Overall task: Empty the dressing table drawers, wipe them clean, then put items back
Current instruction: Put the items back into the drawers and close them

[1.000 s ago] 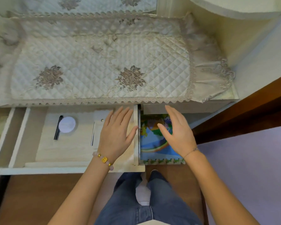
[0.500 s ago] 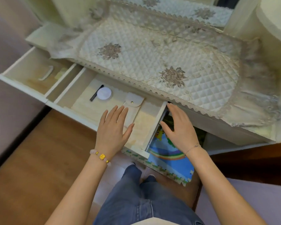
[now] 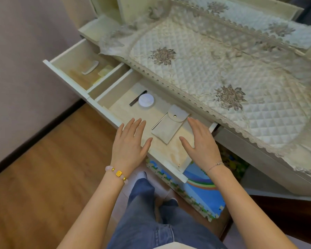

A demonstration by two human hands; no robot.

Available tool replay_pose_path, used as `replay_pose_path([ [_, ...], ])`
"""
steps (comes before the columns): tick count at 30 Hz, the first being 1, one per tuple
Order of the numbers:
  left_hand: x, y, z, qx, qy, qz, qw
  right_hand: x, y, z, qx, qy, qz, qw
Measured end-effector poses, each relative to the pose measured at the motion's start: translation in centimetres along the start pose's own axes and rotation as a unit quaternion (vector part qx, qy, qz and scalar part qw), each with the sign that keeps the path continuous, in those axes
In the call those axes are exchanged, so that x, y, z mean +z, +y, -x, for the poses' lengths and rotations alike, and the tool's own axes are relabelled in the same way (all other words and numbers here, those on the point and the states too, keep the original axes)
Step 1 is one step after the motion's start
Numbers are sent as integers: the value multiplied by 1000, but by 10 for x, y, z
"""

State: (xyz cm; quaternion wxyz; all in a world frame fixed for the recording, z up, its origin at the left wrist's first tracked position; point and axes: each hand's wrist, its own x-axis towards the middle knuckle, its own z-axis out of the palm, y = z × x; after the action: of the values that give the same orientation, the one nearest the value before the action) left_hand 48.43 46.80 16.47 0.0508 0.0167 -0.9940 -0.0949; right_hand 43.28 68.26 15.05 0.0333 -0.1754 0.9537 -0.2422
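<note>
Two cream drawers of the dressing table stand pulled out. The middle drawer (image 3: 115, 97) holds a grey snap pouch (image 3: 169, 126), a thin metal stick (image 3: 159, 121), a round white compact (image 3: 146, 101) and a black pencil (image 3: 137, 100). The left drawer (image 3: 65, 69) holds a white curved piece (image 3: 90, 68) and a pale yellowish pad (image 3: 105, 71). My left hand (image 3: 131, 144) hovers flat over the middle drawer's front edge, fingers apart. My right hand (image 3: 201, 142) hovers over the drawer's right part, beside the pouch, also open. Neither hand holds anything.
A quilted lace-edged cover (image 3: 223, 72) drapes the tabletop. A colourful foam play mat (image 3: 201, 191) lies on the wooden floor (image 3: 43, 177) under the table. My jeans-clad legs (image 3: 151, 221) stand just in front of the drawer. A wall (image 3: 16, 60) runs along the left.
The view has swung to the left and tilted. My right hand has moved from the gap right of the drawer to over the drawer's inside; the left hand has shifted left, uncovering the pouch.
</note>
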Motion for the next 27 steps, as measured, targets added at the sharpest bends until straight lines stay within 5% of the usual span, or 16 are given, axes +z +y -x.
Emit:
replay_pose_path([
  [27, 10, -124, -109, 88, -53, 66, 993, 45, -60, -107, 111, 44, 1, 993],
])
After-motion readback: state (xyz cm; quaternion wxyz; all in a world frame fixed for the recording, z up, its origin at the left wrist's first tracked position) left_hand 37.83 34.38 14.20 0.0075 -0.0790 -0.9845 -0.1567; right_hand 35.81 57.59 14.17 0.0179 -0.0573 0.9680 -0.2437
